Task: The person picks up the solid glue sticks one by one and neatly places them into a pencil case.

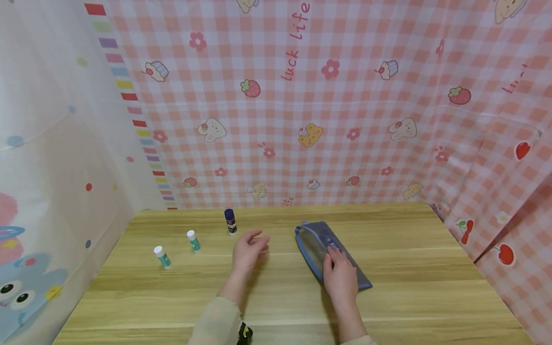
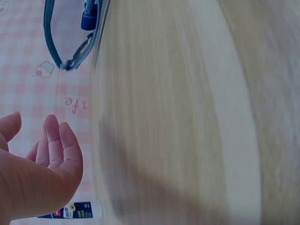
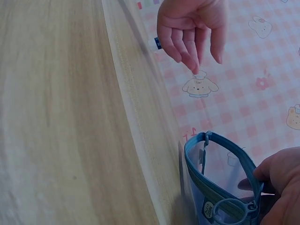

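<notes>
My right hand grips the rim of a blue-grey zip pouch lying on the table at right. The pouch gapes along its blue zip, and a round zip pull hangs by the thumb in the right wrist view. A dark blue cylindrical end shows within the pouch's outline in the left wrist view. My left hand holds nothing and hovers left of the pouch, its fingers loosely bent. Just beyond it stands a dark blue glue stick, partly hidden behind the hand in the left wrist view.
Two white-capped green glue sticks stand farther left on the wooden table. A pink checked cloth hangs behind the table's back edge, and a white patterned cloth hangs along the left side.
</notes>
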`<action>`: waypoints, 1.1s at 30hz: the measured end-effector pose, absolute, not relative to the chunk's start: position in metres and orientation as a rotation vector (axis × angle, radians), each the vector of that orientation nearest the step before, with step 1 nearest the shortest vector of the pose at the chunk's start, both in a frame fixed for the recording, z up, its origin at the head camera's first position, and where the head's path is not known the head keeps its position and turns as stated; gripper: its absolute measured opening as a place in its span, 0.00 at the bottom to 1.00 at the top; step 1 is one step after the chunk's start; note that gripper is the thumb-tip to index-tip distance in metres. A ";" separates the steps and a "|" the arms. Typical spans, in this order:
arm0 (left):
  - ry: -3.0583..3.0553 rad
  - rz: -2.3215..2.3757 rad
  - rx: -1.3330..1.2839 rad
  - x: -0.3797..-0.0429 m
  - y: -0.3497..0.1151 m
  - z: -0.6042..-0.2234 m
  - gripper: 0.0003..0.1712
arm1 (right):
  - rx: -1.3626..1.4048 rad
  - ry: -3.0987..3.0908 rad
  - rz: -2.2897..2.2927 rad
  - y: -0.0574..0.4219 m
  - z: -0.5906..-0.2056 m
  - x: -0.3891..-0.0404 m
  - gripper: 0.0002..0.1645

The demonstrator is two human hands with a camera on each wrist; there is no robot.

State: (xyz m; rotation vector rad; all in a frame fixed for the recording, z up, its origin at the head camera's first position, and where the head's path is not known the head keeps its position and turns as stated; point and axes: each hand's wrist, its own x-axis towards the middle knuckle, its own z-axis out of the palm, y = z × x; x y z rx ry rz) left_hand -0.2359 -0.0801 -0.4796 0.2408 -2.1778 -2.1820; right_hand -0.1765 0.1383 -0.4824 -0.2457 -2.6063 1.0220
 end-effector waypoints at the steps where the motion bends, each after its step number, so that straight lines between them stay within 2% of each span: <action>1: -2.174 -2.178 0.253 -0.236 -0.082 -0.480 0.27 | -0.248 -2.607 1.025 0.138 -0.482 -0.176 0.20; 20: -2.253 -1.740 0.383 -0.246 -0.113 -0.482 0.22 | -0.245 -2.597 1.028 0.139 -0.485 -0.177 0.20; 33: -2.232 -1.599 0.484 -0.254 -0.134 -0.479 0.20 | -0.251 -2.574 1.035 0.138 -0.485 -0.177 0.20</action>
